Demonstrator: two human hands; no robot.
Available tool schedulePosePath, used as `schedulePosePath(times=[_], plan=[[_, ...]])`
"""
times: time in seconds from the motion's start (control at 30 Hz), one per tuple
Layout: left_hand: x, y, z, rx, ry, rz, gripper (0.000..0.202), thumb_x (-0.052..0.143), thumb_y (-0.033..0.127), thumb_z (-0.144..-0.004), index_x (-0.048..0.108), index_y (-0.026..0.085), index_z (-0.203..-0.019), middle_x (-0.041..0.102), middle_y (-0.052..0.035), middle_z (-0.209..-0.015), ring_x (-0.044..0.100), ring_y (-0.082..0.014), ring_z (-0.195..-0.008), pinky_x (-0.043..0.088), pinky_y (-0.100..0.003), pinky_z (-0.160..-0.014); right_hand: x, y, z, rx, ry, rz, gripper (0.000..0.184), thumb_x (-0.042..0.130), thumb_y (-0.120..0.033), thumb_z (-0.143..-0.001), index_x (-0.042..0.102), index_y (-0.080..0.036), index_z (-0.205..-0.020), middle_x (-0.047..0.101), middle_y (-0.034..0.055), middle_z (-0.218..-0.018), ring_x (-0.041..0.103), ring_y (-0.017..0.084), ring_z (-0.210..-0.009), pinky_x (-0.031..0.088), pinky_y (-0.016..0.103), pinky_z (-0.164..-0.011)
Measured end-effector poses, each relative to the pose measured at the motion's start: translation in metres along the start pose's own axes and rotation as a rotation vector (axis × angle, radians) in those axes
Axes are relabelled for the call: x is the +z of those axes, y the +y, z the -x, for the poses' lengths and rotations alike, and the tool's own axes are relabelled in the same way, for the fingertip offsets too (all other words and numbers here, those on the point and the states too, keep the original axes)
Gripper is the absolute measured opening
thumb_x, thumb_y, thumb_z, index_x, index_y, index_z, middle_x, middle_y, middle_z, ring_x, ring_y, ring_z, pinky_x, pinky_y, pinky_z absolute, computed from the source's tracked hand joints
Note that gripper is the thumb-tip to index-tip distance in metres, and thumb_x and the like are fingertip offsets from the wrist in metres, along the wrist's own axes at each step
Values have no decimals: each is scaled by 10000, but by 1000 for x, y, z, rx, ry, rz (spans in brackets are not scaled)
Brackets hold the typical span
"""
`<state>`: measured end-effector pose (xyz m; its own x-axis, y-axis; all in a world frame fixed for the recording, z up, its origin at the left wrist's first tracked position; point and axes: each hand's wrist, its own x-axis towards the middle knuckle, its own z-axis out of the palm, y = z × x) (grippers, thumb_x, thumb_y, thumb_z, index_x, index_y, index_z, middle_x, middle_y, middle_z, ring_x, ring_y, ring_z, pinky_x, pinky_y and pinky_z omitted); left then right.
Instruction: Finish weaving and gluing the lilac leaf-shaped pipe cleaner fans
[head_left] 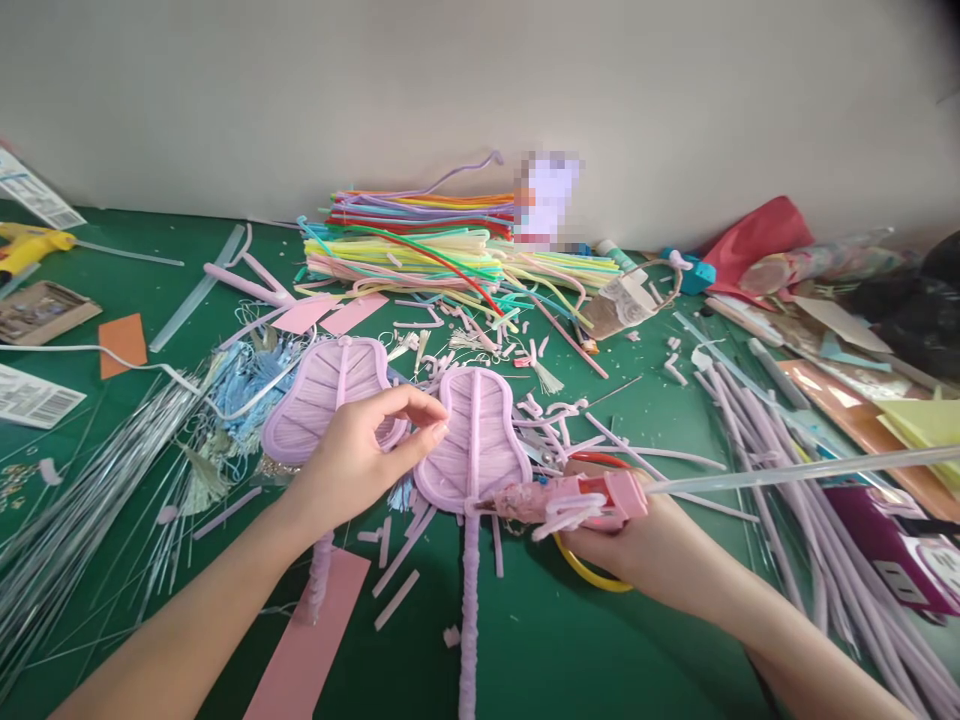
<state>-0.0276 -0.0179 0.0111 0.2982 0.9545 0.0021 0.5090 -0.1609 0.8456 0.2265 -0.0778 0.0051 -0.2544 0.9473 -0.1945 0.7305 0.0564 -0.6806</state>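
- Left grip (375, 440): thumb and forefinger are brought close together at the left rim of the centre fan (495, 430); whether the rim is pinched or merely touched can't be told.
- Centre fan: laid flat mid-counter, lilac, ribbed; its wrapped stem (469, 620) is pointed toward the near edge.
- Right grip (645, 540): closed around the pink glue gun (525, 500); the nozzle is aimed at the joint of fan head and stem. Actual contact can't be confirmed.
- Step, as judged: joint is being glued.
- Next move, as judged: a steady nozzle and a braced fan head are called for; fingertips should be kept off the hot tip.
- Counter (600, 660), green, left side: yellow glue gun (34, 245), orange card (122, 345), metal wires (82, 510) and blue tassels (251, 385) are spread out; second fan (337, 385) is partly hidden by the left grip.
- Middle, back: multicoloured pipe cleaners (405, 250) are stacked near the pale wall (450, 90); lilac offcuts are scattered.
- Right side: lilac stalks (795, 480) are bunched beside a purple box (892, 550); red sheet (757, 245) is left behind.
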Motion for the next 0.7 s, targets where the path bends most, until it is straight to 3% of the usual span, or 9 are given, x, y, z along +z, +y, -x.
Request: schedulePosePath(times=[0.47, 0.7], plan=[[-1, -1, -1, 21, -14, -1, 129, 612, 361, -844, 689, 260, -864, 718, 17, -908, 659, -183, -889, 524, -282, -840, 0, -3, -1, 22, 12, 32, 217, 511, -208, -708, 332, -231, -587, 426, -44, -557, 392, 116, -514, 332, 235, -474], [-1, 0, -1, 16, -16, 3, 99, 619, 333, -837, 687, 265, -857, 716, 25, -894, 661, -174, -868, 529, -268, -825, -1, 0, -1, -7, -1, 87, 175, 508, -232, -749, 412, -222, -603, 511, -22, -598, 471, 135, -558, 382, 248, -526]])
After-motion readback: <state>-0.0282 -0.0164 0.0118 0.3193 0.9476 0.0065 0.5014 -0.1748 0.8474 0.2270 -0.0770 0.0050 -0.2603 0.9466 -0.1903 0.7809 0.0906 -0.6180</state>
